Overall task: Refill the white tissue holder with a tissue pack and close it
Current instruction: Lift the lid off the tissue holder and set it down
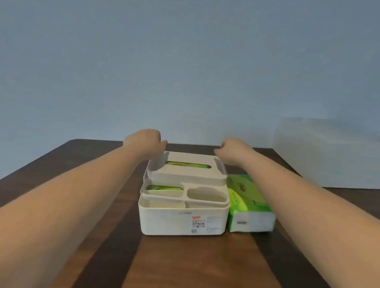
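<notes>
The white tissue holder point(183, 220) stands in the middle of the wooden table point(197, 269), with small open compartments along its front. Its lid point(186, 176) rests over the back half, and a green tissue pack point(188, 165) shows through the lid's slot. My left hand point(143, 141) curls over the lid's far left corner. At the far right corner my right hand point(231, 150) does the same. The fingertips of both hands are hidden behind the lid. A second green tissue pack point(248, 200) lies against the holder's right side.
A large white box point(331, 155) stands at the back right of the table, close to the pale wall. Both my forearms stretch across the table on either side of the holder. The table's far edge runs just behind my hands.
</notes>
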